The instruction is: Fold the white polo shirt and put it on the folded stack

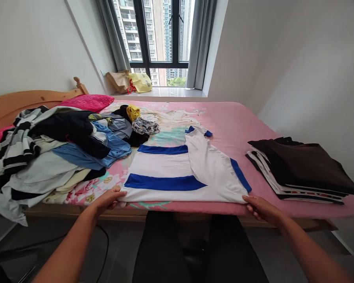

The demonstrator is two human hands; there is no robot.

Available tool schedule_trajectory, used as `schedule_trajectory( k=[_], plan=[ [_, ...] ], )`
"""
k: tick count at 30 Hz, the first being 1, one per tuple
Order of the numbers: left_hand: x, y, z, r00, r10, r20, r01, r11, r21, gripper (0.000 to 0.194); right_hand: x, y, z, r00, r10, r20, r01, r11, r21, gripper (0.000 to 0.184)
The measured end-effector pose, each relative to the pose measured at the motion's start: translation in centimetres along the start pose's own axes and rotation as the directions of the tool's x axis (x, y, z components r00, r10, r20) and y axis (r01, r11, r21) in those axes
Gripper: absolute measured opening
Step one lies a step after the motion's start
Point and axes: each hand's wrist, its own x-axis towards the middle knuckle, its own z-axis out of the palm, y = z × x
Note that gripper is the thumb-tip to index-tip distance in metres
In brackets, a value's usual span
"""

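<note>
By window [159, 39] — pink bed [236, 125] w/ clothes pile [53, 149]

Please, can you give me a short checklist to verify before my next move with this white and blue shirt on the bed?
1. Left hand on the near edge of the white and blue shirt: ok.
2. Right hand at that same edge: ok.
3. White sleeve lying folded across the shirt's body: ok.
4. Near edge without big wrinkles: ok.
5. Shirt apart from the clothes pile: cannot tell, they lie very close.
6. Folded stack fully on the pink bed sheet: ok.
</note>
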Motion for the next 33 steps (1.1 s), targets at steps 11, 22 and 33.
schedule_trajectory(
  k=[11, 22, 33],
  plan=[
    [-0.6, 0.4, 0.9, 0.994, 0.092, -0.05, -0.082, 0.981, 0.174, 0.053, 0.1, 0.2, 0.3, 0.999, -0.045, 0.014, 0.044, 0.998, 0.04, 0.036],
    [-0.8, 0.2, 0.5, 0.998, 0.053, -0.018, -0.049, 0.98, 0.192, 0.047, 0.4, 0.9, -0.3, 0.999, 0.013, 0.051, -0.016, 0.998, 0.059, 0.042],
    [-1.7, 2.6, 7.8, 0.633, 0.767, -0.105, -0.502, 0.509, 0.699, 0.032, -2.4, -3.3, 4.8, 0.677, -0.633, -0.376, 0.415, 0.75, -0.516, 0.036]
  ],
)
